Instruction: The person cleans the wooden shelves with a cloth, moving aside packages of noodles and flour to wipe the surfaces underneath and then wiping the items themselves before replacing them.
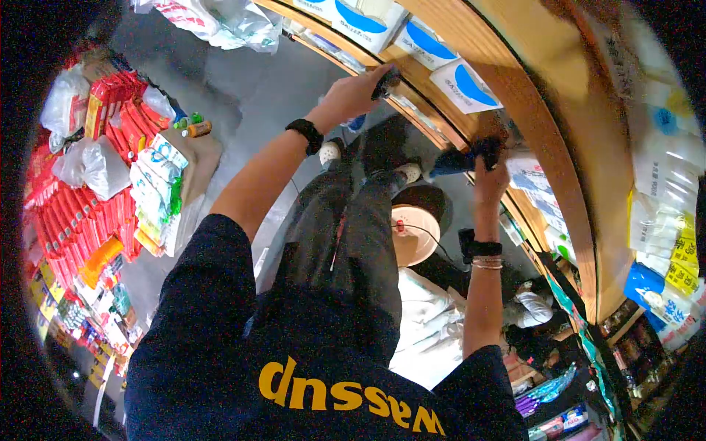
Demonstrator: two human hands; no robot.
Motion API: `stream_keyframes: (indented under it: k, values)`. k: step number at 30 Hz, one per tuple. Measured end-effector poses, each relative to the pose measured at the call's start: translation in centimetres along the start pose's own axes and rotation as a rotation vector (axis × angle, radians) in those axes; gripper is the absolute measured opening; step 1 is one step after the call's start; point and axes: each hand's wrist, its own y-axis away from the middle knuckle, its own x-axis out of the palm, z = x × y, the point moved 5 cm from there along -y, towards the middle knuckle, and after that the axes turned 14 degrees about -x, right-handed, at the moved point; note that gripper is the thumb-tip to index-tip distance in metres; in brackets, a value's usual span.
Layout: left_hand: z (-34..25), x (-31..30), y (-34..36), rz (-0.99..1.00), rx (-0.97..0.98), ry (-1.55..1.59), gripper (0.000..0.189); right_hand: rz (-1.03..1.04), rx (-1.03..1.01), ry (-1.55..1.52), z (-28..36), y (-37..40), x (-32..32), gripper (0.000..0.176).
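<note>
My left hand (353, 97) reaches up to the edge of a wooden shelf (515, 88), its fingers closed around a small dark thing (386, 83) whose kind I cannot make out. To the right, my right hand (493, 175) is closed on a dark, crumpled, cloth-like bundle (454, 162) against the lower shelf edge. White packs with blue semicircles (465, 86) line the shelf between and above both hands.
A pale round tub (414, 235) stands on the floor by my legs, with white bags (423, 316) nearer me. Red packages (73, 213) are piled at the left, beside a plastic bag (95, 167). Yellow and white packs (673, 250) hang at the far right.
</note>
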Motion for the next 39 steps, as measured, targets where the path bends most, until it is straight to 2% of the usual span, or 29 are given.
stream_keyframes:
  k: [3, 5, 6, 8, 9, 10, 12, 14, 16, 18, 20, 22, 23, 25, 26, 28, 29, 31, 32, 34, 39]
  values:
    - [0.1, 2.3, 0.4, 0.016, -0.137, 0.124, 0.074, -0.086, -0.044, -0.068, 1.0, -2.9, -1.3, 0.053]
    - [-1.1, 2.2, 0.6, 0.005, -0.182, 0.202, 0.073, -0.107, -0.197, 0.078, 0.9, -5.5, -0.6, 0.056]
    - [-1.3, 1.9, 0.6, -0.014, -0.235, 0.279, 0.072, -0.111, -0.194, 0.078, 1.1, -5.8, 0.1, 0.056]
    - [-1.3, 2.2, 0.6, -0.031, -0.247, 0.261, 0.072, -0.076, 0.046, 0.361, 0.9, -5.7, 2.5, 0.056]
    - [-1.2, 2.2, 0.6, -0.047, -0.26, 0.246, 0.071, 0.045, -0.09, 0.768, -5.4, -4.4, 8.3, 0.052]
    - [-1.1, 2.2, 0.7, -0.047, -0.255, 0.24, 0.071, 0.041, -0.084, 0.764, -2.4, -4.4, 7.0, 0.052]
    - [-0.8, 2.1, 0.7, -0.024, -0.275, 0.235, 0.067, 0.101, 0.148, 0.105, 2.0, -3.4, 5.4, 0.048]
    - [-1.0, 0.7, 0.7, -0.054, -0.253, 0.209, 0.063, 0.144, 0.144, 0.191, 1.7, -2.8, 5.3, 0.047]
    - [-1.5, -0.4, 0.5, -0.086, -0.239, 0.196, 0.06, 0.007, -0.123, 0.053, 2.2, -2.0, 4.6, 0.05]
    - [-2.0, -1.7, -0.1, -0.194, -0.274, 0.248, 0.054, 0.044, -0.145, 0.149, 2.5, -0.6, 4.3, 0.05]
    - [-3.1, -1.4, -0.3, -0.195, -0.225, 0.196, 0.051, 0.088, -0.164, 0.24, 3.6, 0.9, 3.3, 0.051]
    - [-3.8, -0.3, -0.8, -0.185, -0.102, 0.123, 0.05, 0.044, -0.055, -0.02, 4.3, 1.3, 2.1, 0.049]
    - [-3.6, 0.1, -0.5, -0.221, -0.097, 0.13, 0.049, 0.043, -0.058, -0.022, 4.5, 1.5, 1.9, 0.049]
    - [-3.1, 0.5, 0.2, -0.23, -0.068, 0.133, 0.052, -0.027, -0.052, -0.192, 4.4, 1.9, 1.2, 0.034]
    - [-2.9, 0.6, 0.5, -0.239, -0.037, 0.136, 0.055, -0.029, -0.051, -0.192, 4.2, 1.9, 1.0, 0.034]
    - [-2.4, 0.9, 0.8, -0.176, -0.069, 0.117, 0.059, -0.445, -0.161, -0.027, 6.1, 1.1, -2.6, 0.038]
    - [-2.0, 1.1, 1.0, -0.111, -0.103, 0.097, 0.063, -0.443, -0.16, -0.031, 7.0, -0.1, -3.6, 0.038]
    - [-1.5, 1.8, 1.1, -0.075, -0.117, 0.087, 0.066, -0.687, -0.239, 0.451, 11.7, -2.5, -7.7, 0.036]
    - [-1.4, 2.0, 1.0, -0.044, -0.13, 0.079, 0.07, -0.688, -0.237, 0.453, 10.8, -4.0, -7.2, 0.036]
    - [-2.3, 0.8, 1.9, -0.029, -0.144, 0.089, 0.071, -0.809, -0.403, 0.223, 8.4, -8.2, -5.8, 0.032]
    - [-1.8, 1.6, 1.2, -0.028, -0.158, 0.035, 0.072, -0.51, -0.365, 0.455, 9.9, -12.1, -1.7, 0.031]
